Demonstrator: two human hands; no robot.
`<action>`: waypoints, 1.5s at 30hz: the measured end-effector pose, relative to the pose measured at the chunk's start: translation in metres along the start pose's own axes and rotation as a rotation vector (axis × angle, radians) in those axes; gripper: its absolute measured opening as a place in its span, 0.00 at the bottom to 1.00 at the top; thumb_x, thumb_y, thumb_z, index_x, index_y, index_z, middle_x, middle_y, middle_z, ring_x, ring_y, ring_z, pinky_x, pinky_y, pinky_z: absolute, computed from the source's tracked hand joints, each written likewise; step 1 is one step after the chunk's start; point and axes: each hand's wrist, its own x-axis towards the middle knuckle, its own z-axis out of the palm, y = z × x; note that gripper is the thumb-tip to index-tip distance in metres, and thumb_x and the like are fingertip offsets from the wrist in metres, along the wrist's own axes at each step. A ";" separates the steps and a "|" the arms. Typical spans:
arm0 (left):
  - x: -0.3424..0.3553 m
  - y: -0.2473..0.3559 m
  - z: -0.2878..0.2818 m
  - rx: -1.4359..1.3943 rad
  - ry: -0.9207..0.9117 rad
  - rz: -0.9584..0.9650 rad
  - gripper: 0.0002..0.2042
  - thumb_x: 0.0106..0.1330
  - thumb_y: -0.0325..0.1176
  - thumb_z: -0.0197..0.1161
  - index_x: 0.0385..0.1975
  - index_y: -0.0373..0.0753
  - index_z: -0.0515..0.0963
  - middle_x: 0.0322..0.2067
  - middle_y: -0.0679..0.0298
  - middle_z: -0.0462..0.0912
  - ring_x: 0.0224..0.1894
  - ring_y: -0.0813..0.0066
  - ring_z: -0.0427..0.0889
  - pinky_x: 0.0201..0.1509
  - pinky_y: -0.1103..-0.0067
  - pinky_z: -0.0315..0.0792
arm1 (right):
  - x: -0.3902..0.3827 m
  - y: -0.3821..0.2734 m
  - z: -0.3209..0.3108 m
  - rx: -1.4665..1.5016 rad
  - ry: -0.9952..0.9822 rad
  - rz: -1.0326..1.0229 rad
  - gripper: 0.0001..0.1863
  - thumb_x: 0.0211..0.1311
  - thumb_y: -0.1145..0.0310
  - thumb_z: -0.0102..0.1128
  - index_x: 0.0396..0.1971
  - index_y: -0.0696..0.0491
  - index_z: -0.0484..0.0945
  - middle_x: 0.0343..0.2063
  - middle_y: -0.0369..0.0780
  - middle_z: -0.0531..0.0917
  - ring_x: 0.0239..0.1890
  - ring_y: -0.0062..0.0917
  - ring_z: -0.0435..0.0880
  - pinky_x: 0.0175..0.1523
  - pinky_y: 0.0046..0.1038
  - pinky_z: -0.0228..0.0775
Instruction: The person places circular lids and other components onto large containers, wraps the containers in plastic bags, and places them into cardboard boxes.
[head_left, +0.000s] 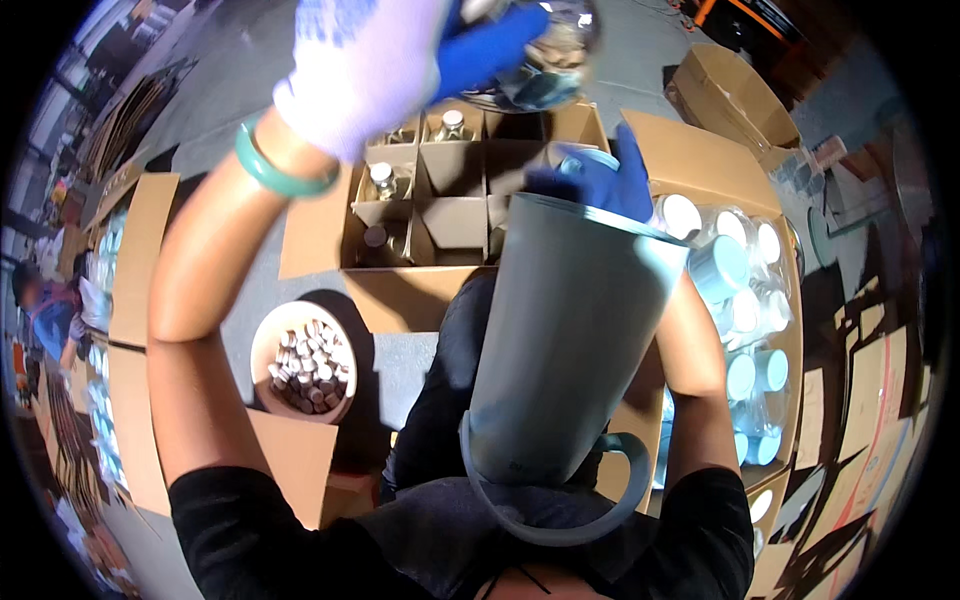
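Note:
My left hand (400, 70), in a white and blue glove, is closed around a clear rounded glass vessel (550, 60) at the top of the view. It is cut off by the edge and blurred. My right hand (610, 185) wears a similar glove; its fingers curl about a light-blue round piece (597, 160) over the carton. A big grey-blue cylinder with a loop-shaped handle (580, 340) fills the middle, covering my right wrist in part. Whether that hand touches it, I cannot tell. Below lies an open divided carton (420, 290) with several capped glass bottles (383, 180) in its compartments.
A round tub (268, 345) of small brownish caps stands left of my legs. On the right, an open carton (690, 150) holds several light-blue cups (720, 265) in clear wrap. Another carton (140, 260) stands left, an open box (735, 100) far right. A person (55, 320) works far left.

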 end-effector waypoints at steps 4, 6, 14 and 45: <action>-0.009 0.016 0.047 0.077 0.102 0.288 0.27 0.59 0.47 0.67 0.52 0.36 0.71 0.50 0.51 0.74 0.43 0.56 0.76 0.58 0.63 0.67 | 0.046 -0.023 -0.031 0.054 -0.043 -0.266 0.26 0.69 0.44 0.41 0.58 0.42 0.70 0.53 0.37 0.77 0.56 0.35 0.74 0.56 0.47 0.68; -0.014 0.035 0.048 -0.256 -0.069 0.094 0.26 0.64 0.46 0.61 0.59 0.40 0.69 0.62 0.48 0.68 0.66 0.49 0.65 0.67 0.65 0.61 | 0.060 -0.029 -0.065 0.392 -0.131 -0.227 0.27 0.69 0.41 0.41 0.59 0.40 0.69 0.53 0.36 0.77 0.57 0.36 0.74 0.56 0.50 0.67; -0.067 0.062 0.104 -1.480 -0.109 -0.716 0.28 0.78 0.43 0.38 0.72 0.39 0.43 0.54 0.60 0.67 0.58 0.72 0.65 0.67 0.77 0.56 | -0.023 -0.025 -0.086 0.221 -0.148 0.062 0.28 0.72 0.53 0.45 0.63 0.57 0.66 0.58 0.44 0.75 0.58 0.32 0.76 0.64 0.34 0.67; -0.025 0.021 0.121 -1.359 -1.154 0.034 0.23 0.59 0.36 0.67 0.54 0.36 0.77 0.50 0.52 0.81 0.53 0.58 0.79 0.58 0.73 0.72 | -0.015 0.231 -0.179 -1.204 0.484 0.340 0.26 0.62 0.51 0.55 0.53 0.54 0.76 0.46 0.41 0.84 0.50 0.39 0.81 0.52 0.38 0.72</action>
